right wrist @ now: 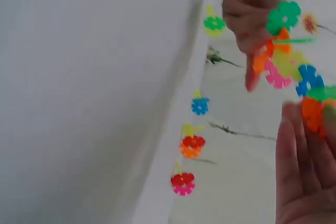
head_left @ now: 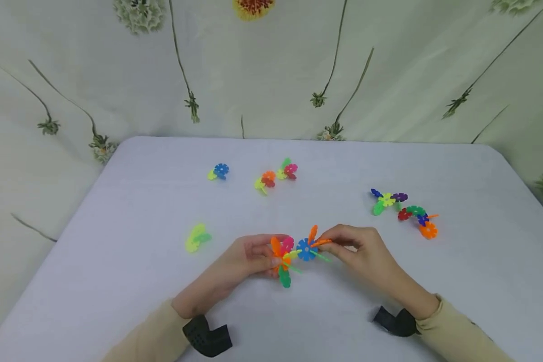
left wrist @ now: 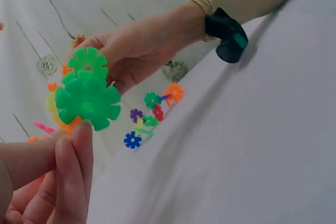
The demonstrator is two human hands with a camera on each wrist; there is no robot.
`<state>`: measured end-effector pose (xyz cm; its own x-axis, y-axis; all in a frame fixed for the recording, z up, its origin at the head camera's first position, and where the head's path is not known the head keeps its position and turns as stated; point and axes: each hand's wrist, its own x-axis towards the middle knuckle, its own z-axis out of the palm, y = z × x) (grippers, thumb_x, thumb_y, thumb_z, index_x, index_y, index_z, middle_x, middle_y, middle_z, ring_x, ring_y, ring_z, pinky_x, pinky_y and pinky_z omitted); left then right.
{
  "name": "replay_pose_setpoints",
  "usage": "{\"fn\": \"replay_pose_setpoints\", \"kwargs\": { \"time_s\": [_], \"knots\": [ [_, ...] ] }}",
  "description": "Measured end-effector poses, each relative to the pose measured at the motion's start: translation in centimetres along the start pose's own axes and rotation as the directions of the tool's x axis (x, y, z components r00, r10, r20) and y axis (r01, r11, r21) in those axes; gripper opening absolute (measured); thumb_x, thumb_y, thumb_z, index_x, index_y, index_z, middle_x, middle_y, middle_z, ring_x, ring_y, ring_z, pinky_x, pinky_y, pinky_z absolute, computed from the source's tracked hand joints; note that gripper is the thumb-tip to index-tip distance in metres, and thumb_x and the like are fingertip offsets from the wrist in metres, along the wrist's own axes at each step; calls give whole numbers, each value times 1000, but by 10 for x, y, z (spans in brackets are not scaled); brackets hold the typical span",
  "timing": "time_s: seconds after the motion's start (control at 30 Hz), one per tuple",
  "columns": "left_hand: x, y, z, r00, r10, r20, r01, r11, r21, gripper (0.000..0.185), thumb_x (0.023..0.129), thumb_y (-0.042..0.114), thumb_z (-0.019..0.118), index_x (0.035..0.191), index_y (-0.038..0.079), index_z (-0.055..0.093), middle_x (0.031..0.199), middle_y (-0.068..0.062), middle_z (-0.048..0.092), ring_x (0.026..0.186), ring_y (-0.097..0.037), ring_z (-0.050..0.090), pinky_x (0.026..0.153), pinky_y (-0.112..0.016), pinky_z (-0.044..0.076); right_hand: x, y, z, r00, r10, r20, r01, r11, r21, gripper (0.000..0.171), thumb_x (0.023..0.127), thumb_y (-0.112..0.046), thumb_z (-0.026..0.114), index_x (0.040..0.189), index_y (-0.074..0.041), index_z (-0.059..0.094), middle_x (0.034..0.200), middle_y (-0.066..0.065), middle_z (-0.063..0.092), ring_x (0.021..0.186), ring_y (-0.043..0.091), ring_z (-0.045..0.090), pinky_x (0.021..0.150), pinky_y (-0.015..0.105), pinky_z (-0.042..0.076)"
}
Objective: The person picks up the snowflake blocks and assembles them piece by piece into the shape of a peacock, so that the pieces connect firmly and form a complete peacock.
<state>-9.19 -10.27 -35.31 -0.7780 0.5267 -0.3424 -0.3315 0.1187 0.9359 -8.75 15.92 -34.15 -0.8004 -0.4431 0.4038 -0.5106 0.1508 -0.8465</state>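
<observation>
Both hands hold one joined chain of notched plastic snowflake discs (head_left: 306, 249) over the middle of the table. My left hand (head_left: 253, 256) pinches its left end, around an orange disc (head_left: 276, 246), with pink, yellow and green discs beside the fingers. At the other end my right hand (head_left: 359, 246) pinches an orange disc (head_left: 321, 242) that sits on the blue one. In the left wrist view a green disc (left wrist: 88, 100) faces the camera just above the left fingertips. The right wrist view shows the blue disc (right wrist: 310, 81) between the yellow and orange ones.
On the white table (head_left: 117, 226) lie several small joined disc clusters: yellow-green (head_left: 196, 238) at left, blue-yellow (head_left: 219, 171) at the back, orange-red-yellow (head_left: 267, 180) and pink-green (head_left: 288, 170) beside it, and a larger multicoloured one (head_left: 386, 200) at right. A flower-print cloth (head_left: 271, 75) hangs behind.
</observation>
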Motion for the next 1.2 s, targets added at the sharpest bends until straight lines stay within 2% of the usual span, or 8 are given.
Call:
{"fn": "replay_pose_setpoints", "kwargs": {
  "time_s": [0.17, 0.33, 0.43, 0.53, 0.67, 0.83, 1.0, 1.2],
  "knots": [
    [3, 1, -9, 998, 14, -67, -13, 1000, 14, 49, 88, 19, 66, 134, 13, 50, 97, -15, 62, 88, -26, 63, 83, -32, 50, 58, 24, -23, 986, 157, -54, -156, 988, 24, 20, 91, -1, 58, 111, 3, 62, 103, 16, 64, 78, 25, 64, 69, 32, 54],
    [5, -5, -11, 998, 24, -59, -24, 1000, 14, 50, 89, 18, 66, 135, 10, 49, 96, -15, 61, 88, -26, 63, 82, -32, 50, 122, 69, -17, 928, 357, -106, -372, 898, -236, 30, 92, -9, 60, 121, -2, 58, 117, 14, 59, 84, 24, 63, 73, 28, 53],
    [6, -8, -10, 998, 52, -37, -52, 999, 11, 50, 89, 14, 65, 135, 7, 48, 94, -15, 61, 87, -26, 63, 82, -33, 51, 142, 84, -10, 915, 400, -55, -389, 835, -390, 27, 91, -8, 61, 118, -3, 60, 113, 12, 60, 88, 25, 59, 77, 31, 51],
    [6, -9, -9, 997, 73, -5, -73, 997, 28, 48, 90, 12, 64, 135, 9, 50, 92, -16, 60, 85, -27, 63, 82, -34, 51, 149, 87, -7, 926, 378, -14, -334, 801, -496, 16, 89, -5, 62, 105, -2, 65, 100, 12, 63, 85, 25, 55, 75, 32, 48],
    [6, -9, -10, 991, 104, 83, -113, 988, 108, 48, 89, 11, 64, 135, 11, 50, 86, -17, 61, 81, -28, 64, 80, -34, 51, 130, 71, -13, 941, 337, 32, -291, 852, -435, 6, 89, -5, 63, 94, -3, 66, 88, 7, 65, 77, 22, 57, 70, 32, 50],
    [2, -5, -12, 961, 182, 206, -220, 959, 179, 48, 90, 5, 61, 136, 4, 47, 82, -16, 59, 74, -31, 65, 76, -33, 53, 67, 25, -24, 946, 295, 132, -262, 940, -219, 8, 88, -2, 64, 94, -7, 67, 84, 0, 66, 72, 18, 61, 66, 37, 53],
    [0, -4, -10, 939, 206, 274, -251, 958, 142, 47, 90, 3, 61, 135, 1, 47, 81, -15, 57, 72, -30, 65, 75, -34, 53, 20, -5, -21, 963, 232, 137, -208, 963, -170, 9, 84, -3, 69, 90, -9, 69, 80, -5, 66, 70, 13, 62, 65, 31, 54],
    [1, -7, -5, 927, 199, 318, -239, 967, 93, 46, 90, 2, 60, 134, 0, 47, 79, -14, 56, 72, -23, 65, 74, -35, 54, 4, -8, -14, 983, 143, 116, -123, 978, -168, 15, 79, 2, 72, 87, -10, 70, 81, -1, 68, 73, 9, 64, 69, 28, 54]
  ]
}}
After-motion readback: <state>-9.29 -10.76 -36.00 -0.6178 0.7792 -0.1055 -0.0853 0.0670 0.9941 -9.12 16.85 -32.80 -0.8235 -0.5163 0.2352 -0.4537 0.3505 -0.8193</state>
